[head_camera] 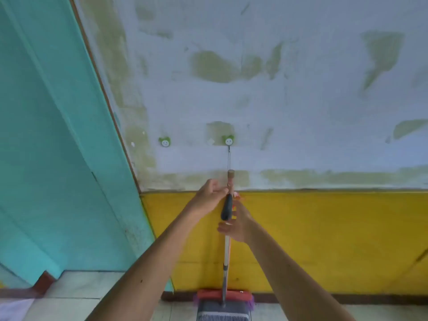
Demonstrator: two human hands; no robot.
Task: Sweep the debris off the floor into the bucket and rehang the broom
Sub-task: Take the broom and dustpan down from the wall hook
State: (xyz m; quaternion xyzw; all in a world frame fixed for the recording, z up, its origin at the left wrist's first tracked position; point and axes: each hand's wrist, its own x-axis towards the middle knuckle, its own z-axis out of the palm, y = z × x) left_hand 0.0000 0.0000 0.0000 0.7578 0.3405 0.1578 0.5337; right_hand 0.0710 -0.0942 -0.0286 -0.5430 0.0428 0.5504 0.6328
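Broom [226,256] hangs vertical, loop on the hook [229,141] directly above; left hand [209,195] fingers pinch its top, right hand [238,224] wraps the shaft.

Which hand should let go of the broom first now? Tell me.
Probably the left hand: it only pinches near the handle top, where the cord already reaches the right hook. The right hand grips the broom lower.

Two hooks sit side by side on the wall [301,107], the broom [227,256] hanging upright by its cord from the right hook [229,141], the left hook [165,142] beside it, broom head down at the floor [76,288] with a dustpan [223,315] just in front.
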